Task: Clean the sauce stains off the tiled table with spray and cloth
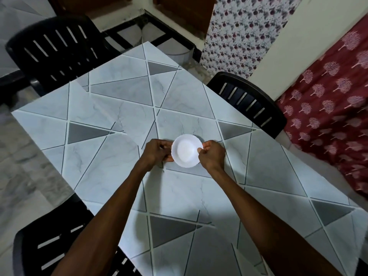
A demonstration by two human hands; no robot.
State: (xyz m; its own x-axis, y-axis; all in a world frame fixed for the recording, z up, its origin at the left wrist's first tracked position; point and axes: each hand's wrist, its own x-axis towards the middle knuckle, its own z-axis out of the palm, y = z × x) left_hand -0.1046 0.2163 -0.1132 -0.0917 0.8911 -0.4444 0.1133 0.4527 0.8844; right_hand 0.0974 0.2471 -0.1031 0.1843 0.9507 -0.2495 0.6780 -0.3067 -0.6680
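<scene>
A small white bowl (186,150) with a scalloped rim is over the middle of the tiled table (123,116). My left hand (157,152) grips its left rim with curled fingers. My right hand (211,154) pinches the right rim, thumb on top. The bowl looks white inside; I cannot tell if anything is in it. The table top has grey and pale marble-look triangles with dark lines. No sauce stain, spray bottle or cloth shows in this view.
Three black slatted plastic chairs stand around the table: one at the far left (53,50), one at the right edge (249,102), one at the near left (59,242). A maroon patterned cloth (328,116) hangs at the right, a floral curtain (239,30) behind.
</scene>
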